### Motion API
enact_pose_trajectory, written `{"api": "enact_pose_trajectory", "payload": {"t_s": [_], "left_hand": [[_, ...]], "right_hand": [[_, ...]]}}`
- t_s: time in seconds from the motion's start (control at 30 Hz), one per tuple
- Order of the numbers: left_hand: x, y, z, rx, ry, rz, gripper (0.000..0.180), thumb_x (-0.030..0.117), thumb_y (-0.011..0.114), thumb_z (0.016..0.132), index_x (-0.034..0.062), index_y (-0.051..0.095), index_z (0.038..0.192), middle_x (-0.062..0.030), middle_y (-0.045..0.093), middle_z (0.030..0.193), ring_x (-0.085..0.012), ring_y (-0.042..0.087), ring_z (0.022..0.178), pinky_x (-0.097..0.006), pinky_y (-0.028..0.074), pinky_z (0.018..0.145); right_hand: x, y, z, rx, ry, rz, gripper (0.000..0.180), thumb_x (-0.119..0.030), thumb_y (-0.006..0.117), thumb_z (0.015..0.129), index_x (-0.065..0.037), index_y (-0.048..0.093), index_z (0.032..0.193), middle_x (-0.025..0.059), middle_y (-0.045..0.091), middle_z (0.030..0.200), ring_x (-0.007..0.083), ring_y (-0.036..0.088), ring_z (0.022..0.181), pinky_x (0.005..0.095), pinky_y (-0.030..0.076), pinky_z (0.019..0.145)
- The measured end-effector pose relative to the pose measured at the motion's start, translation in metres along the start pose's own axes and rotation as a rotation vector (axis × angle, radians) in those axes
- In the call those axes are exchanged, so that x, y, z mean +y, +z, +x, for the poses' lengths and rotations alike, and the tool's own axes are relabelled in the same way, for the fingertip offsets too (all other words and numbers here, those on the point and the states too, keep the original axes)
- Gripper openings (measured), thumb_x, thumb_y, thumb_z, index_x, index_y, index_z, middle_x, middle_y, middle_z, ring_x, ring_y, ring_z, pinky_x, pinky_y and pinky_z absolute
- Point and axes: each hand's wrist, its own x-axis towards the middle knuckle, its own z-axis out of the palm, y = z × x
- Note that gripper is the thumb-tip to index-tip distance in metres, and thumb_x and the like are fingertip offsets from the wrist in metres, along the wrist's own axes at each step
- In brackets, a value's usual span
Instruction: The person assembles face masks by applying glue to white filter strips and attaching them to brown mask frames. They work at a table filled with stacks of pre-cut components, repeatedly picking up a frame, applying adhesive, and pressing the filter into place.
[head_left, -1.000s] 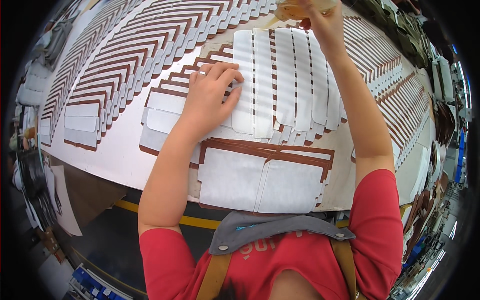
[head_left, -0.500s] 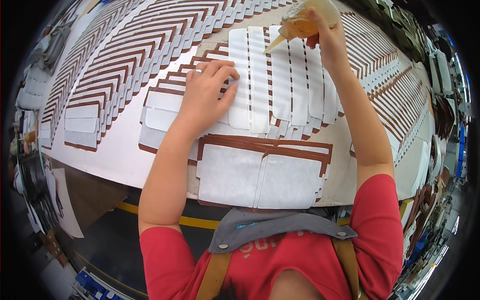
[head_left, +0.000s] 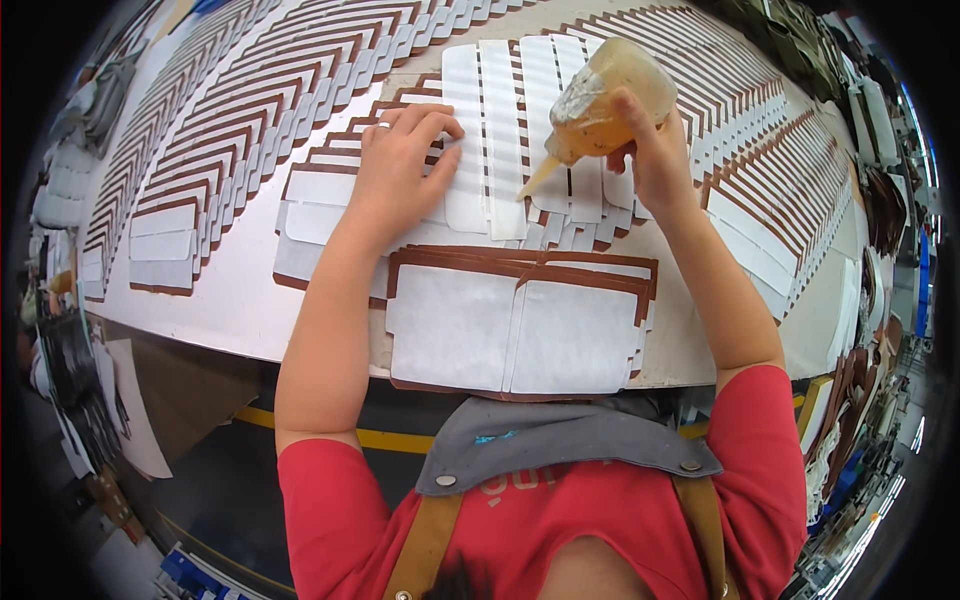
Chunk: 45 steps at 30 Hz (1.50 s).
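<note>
My right hand is closed round a translucent squeeze bottle with amber liquid inside. The bottle is tilted, its pointed nozzle aimed down at the near part of a narrow white strip. Whether the tip touches the strip I cannot tell. Just to the left, my left hand rests with spread, slightly bent fingers at the edge of a long white panel. These pieces lie over brown-edged, overlapping panels. Closer to me is a stack of brown panels with white backing.
Fanned rows of brown-edged white pieces spread over the left of the pale table. More fanned rows lie at the right. Dark material is piled at the far right, and hanging pieces stand beyond the right edge.
My right hand has brought the bottle toward me, so its nozzle has travelled down along the narrow strip. My left hand stays on the panels, nearly in the same place.
</note>
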Motion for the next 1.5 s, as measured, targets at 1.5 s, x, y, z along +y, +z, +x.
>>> {"api": "enact_pose_trajectory", "payload": {"t_s": [1.5], "left_hand": [[0.057, 0.017, 0.026, -0.128, 0.153, 0.136, 0.012, 0.008, 0.063, 0.077, 0.0123, 0.063, 0.088, 0.0047, 0.062, 0.098, -0.0201, 0.051, 0.101, -0.039, 0.026, 0.088]], "right_hand": [[0.010, -0.055, 0.104, 0.052, -0.119, 0.013, 0.033, -0.036, 0.066, 0.085, -0.007, 0.056, 0.099, 0.0036, 0.061, 0.073, 0.0101, 0.055, 0.051, 0.0214, 0.039, 0.037]]}}
